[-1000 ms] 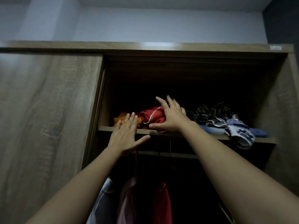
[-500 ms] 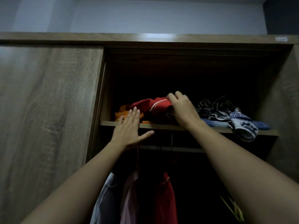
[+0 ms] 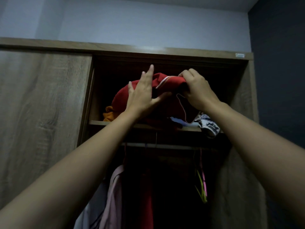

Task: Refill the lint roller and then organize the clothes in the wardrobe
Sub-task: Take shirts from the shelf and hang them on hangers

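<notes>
bulging red garment (image 3: 121,98), white-striped along one edge

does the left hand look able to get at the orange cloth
Probably yes: the orange cloth lies at the shelf edge, just below-left of the open left hand; only the red garment overlaps its top.

Red garment (image 3: 120,100) with a white-striped edge is bunched up high over the wardrobe's (image 3: 46,96) top shelf (image 3: 97,122). Orange cloth (image 3: 108,114) sits crumpled at its left, and blue-and-white patterned cloth (image 3: 209,128) droops over the shelf edge on the right.
</notes>
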A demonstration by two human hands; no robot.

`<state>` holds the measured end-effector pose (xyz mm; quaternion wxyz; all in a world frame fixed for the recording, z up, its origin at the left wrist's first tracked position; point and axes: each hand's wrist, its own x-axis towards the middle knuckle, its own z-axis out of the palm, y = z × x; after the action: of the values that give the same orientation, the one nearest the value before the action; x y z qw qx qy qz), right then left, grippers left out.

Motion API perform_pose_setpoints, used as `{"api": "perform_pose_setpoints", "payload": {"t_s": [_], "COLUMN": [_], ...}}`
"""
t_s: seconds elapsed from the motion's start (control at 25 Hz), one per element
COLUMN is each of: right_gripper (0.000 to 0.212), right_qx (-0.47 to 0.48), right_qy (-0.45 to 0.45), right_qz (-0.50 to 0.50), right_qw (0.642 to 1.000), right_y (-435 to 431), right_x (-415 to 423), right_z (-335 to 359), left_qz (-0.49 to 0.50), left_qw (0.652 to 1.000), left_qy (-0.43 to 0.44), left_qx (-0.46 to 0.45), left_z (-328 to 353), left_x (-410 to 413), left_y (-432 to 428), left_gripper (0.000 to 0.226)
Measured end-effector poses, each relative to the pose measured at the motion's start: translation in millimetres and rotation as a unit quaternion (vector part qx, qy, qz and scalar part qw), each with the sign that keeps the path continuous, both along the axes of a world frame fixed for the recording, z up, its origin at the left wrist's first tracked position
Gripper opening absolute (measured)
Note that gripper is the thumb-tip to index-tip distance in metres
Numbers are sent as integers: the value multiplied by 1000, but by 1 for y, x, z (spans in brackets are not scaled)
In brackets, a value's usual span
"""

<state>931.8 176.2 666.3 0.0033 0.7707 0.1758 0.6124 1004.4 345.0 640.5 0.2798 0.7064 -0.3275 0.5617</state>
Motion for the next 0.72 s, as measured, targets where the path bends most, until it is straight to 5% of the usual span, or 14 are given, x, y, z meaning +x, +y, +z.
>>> {"api": "perform_pose_setpoints", "payload": {"t_s": [0.24,0.32,0.44,0.6,0.72], "right_gripper": [35,34,15,23,26], "right_qx": [-1,68,177,119,148], "right_qy": [10,103,270,336,376], "right_qz": [56,93,163,-7,-23], "right_qw": [998,988,932,934,915], "right_y": [-47,-65,-86,-102,-104], "right_x": [-90,-106,-108,-98,-93], "right_z": [9,-6,-50,-123,-184], "left_qz": [-141,-135,-107,-143,-182], "left_qw": [987,989,992,960,928], "left_qy": [-71,-48,48,223,312], "left_qx": [11,25,46,88,91], "left_z": [18,10,-29,-112,-170], "left_x": [-76,-87,-97,-109,-117], "left_y": [-39,-48,-58,-65,-76], "left_gripper": [40,33,23,26,32]}}
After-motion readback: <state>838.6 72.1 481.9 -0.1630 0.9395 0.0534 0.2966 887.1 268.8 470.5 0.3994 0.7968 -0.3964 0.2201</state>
